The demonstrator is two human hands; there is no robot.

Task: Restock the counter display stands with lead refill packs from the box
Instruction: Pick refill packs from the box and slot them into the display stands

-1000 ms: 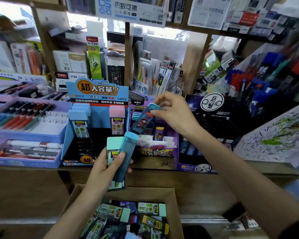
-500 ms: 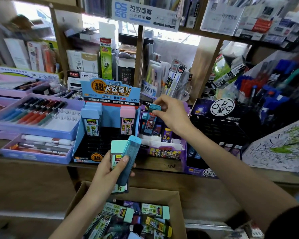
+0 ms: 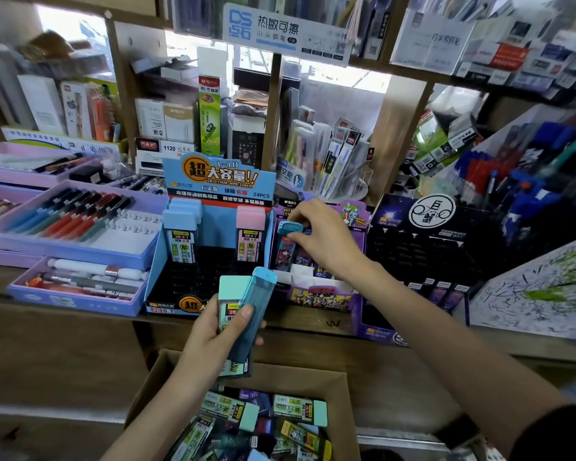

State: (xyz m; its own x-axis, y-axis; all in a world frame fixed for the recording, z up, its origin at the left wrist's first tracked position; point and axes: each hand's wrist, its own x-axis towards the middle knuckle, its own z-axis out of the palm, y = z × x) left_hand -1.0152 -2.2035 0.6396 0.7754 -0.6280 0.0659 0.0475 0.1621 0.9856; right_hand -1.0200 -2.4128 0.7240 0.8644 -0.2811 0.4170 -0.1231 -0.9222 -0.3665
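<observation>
R hand (image 3: 326, 242) pinches pack (image 3: 285, 249), stand (image 3: 319, 299) L edge, L hand (image 3: 213, 337) grips 2 pks (image 3: 256, 304)

L grip (image 3: 213, 337) curled, thumb fwd; R grip (image 3: 326, 241) pinching, arm extended

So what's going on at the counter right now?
A person is restocking by hand. The right hand pinches a blue-capped refill pack, upright at the back of the purple display stand; whether it is fully seated is unclear. The left hand holds a mint-capped pack and a teal pack above the cardboard box, which has more packs inside. The blue stand beside it looks mostly unfilled.
</observation>
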